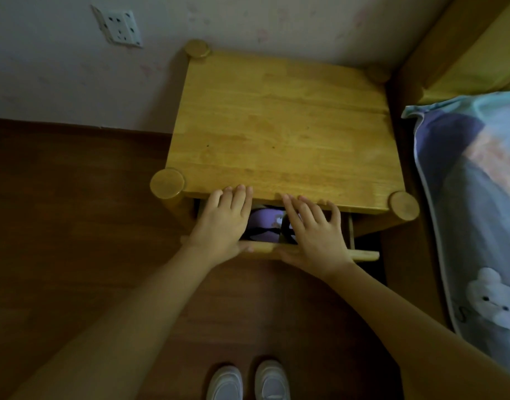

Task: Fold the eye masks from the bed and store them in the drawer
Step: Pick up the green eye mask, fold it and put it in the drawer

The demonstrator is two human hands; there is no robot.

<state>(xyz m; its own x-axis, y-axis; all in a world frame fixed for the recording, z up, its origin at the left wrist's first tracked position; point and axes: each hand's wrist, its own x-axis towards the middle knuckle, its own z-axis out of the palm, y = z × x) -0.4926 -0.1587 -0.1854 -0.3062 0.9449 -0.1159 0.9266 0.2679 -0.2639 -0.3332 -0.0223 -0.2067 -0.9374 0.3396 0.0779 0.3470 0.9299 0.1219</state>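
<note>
Shoes (248, 381) below; each hand (220, 219) (315, 230) spans the part-open drawer (305, 251).

Around my bedside corner

A white wall socket (118, 26) is sitting in the upper left of the frame on the pale pink wall (60, 76), above the dark wooden floor (75, 212). My white shoes (248, 381) are standing side by side at the bottom centre. At the right edge, a blue patterned pillow (473, 197) with a white bear print is lying beside the yellow headboard (464, 53).

Dim, soft, wide-angle edge distortion
</note>
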